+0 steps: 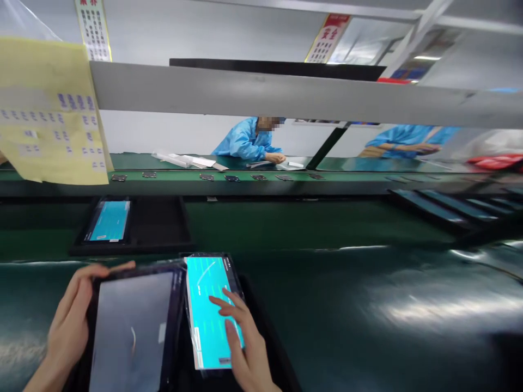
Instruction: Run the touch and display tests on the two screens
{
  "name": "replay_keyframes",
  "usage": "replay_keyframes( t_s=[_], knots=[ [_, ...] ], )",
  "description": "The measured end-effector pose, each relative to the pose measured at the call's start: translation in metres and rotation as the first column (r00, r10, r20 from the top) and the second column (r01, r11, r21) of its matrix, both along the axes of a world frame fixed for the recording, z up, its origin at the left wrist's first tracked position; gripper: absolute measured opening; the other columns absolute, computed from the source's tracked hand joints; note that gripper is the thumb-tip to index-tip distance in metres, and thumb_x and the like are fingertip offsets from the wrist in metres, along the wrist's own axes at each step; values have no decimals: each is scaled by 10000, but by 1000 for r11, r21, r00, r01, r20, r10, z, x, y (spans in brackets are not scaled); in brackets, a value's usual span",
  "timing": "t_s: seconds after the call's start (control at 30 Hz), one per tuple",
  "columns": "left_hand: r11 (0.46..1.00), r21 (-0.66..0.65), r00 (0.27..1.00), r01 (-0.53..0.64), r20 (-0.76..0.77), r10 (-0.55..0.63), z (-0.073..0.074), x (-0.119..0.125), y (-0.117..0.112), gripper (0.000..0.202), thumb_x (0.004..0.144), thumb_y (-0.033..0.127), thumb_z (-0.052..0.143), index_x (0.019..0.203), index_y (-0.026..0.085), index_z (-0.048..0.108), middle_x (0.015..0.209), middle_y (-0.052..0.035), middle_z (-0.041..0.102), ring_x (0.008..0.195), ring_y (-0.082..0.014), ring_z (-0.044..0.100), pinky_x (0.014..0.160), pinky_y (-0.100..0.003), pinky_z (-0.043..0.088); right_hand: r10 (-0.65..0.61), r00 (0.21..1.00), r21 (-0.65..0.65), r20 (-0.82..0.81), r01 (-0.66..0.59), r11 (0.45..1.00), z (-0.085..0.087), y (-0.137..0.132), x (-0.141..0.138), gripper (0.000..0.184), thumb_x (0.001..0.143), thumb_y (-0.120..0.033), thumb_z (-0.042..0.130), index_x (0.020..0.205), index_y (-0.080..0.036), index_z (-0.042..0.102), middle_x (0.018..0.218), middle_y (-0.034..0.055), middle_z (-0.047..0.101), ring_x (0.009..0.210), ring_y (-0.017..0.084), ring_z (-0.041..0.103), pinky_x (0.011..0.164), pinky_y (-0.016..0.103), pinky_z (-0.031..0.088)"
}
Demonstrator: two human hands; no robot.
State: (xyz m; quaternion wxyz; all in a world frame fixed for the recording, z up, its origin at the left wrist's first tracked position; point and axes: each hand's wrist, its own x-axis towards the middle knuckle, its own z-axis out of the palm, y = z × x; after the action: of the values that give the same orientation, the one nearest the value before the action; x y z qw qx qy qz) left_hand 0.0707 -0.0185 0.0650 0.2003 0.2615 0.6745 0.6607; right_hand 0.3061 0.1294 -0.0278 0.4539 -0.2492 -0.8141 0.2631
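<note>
At the near edge of the desk (368, 305), a grey-screened panel (133, 332) lies beside a cyan-filmed panel (210, 310), the two touching edge to edge. Both look thin, stiff, slick and probably fragile, best held by the rims. The left hand (69, 326) curls around the grey panel's left edge, its grip closed on it. The right hand (243, 343) lies flat, fingers spread loosely on the cyan film, clasping nothing. Beyond, a black tray (155, 226) holds another cyan panel (109, 220).
</note>
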Motion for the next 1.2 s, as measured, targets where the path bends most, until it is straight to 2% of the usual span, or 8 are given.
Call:
replay_keyframes(
  t_s=[0.1, 0.23, 0.43, 0.53, 0.63, 0.77, 0.97, 1.2],
  knots=[
    [994, 104, 993, -31, 118, 18, -2, -33, 31, 530, 753, 660, 599, 1036, 214, 558, 1047, -45, 687, 932, -280, 645, 709, -316, 555, 188, 961, 171, 203, -224, 960, 5, -15, -18, 197, 910, -142, 400, 1058, -248, 477, 1248, 48, 623, 1362, 265, 362, 1061, 536, 393],
    [993, 116, 984, -1, 179, -20, -18, -49, 44, 512, 775, 624, 578, 1074, 209, 558, 985, -37, 693, 814, -229, 647, 634, -262, 520, 295, 849, 299, 437, -447, 843, 16, -28, -38, 241, 829, -94, 450, 1036, -218, 457, 1385, 19, 520, 1414, 305, 238, 1108, 594, 298],
    [990, 136, 967, 36, 244, -69, -23, -48, 42, 492, 751, 571, 606, 1076, 207, 540, 955, -39, 693, 647, -190, 618, 603, -280, 512, 283, 857, 325, 430, -440, 837, 16, -31, -46, 232, 802, -68, 443, 992, -198, 466, 1391, 22, 514, 1429, 281, 198, 1165, 550, 188],
    [986, 160, 955, 50, 282, -94, -29, -52, 45, 481, 734, 553, 629, 1068, 220, 534, 1018, -41, 689, 751, -208, 645, 668, -283, 527, 278, 900, 322, 336, -387, 864, 10, -27, -41, 258, 804, -37, 411, 1006, -193, 452, 1365, 48, 539, 1434, 255, 190, 1177, 538, 144],
    [987, 150, 940, 55, 326, -102, -41, -60, 50, 515, 710, 569, 643, 1067, 216, 528, 1027, -61, 688, 863, -243, 653, 722, -298, 527, 231, 928, 276, 294, -313, 909, 3, -23, -34, 253, 838, -33, 393, 1014, -204, 451, 1353, 58, 546, 1437, 249, 179, 1162, 543, 198],
    [995, 68, 914, 79, 393, -100, -52, -70, 54, 575, 653, 535, 664, 1108, 208, 531, 1007, -74, 691, 860, -265, 653, 704, -316, 517, 211, 936, 215, 281, -276, 937, -5, -22, -27, 255, 872, -51, 384, 1056, -215, 449, 1314, 74, 577, 1411, 254, 264, 1109, 565, 318],
    [998, -12, 935, 60, 351, -52, -55, -73, 52, 613, 657, 560, 633, 1169, 233, 558, 1014, -24, 676, 912, -239, 622, 743, -287, 490, 237, 932, 165, 275, -288, 943, -3, -25, -25, 331, 881, -60, 390, 1171, -214, 435, 1272, 75, 604, 1390, 264, 313, 1081, 571, 367],
    [996, -56, 949, 65, 312, -44, -57, -74, 52, 691, 666, 660, 590, 1204, 227, 554, 1034, -41, 663, 960, -263, 604, 785, -317, 478, 225, 938, 156, 263, -271, 950, -7, -29, -25, 345, 901, -80, 386, 1216, -215, 422, 1203, 75, 641, 1382, 253, 329, 1055, 560, 409]
  ],
)
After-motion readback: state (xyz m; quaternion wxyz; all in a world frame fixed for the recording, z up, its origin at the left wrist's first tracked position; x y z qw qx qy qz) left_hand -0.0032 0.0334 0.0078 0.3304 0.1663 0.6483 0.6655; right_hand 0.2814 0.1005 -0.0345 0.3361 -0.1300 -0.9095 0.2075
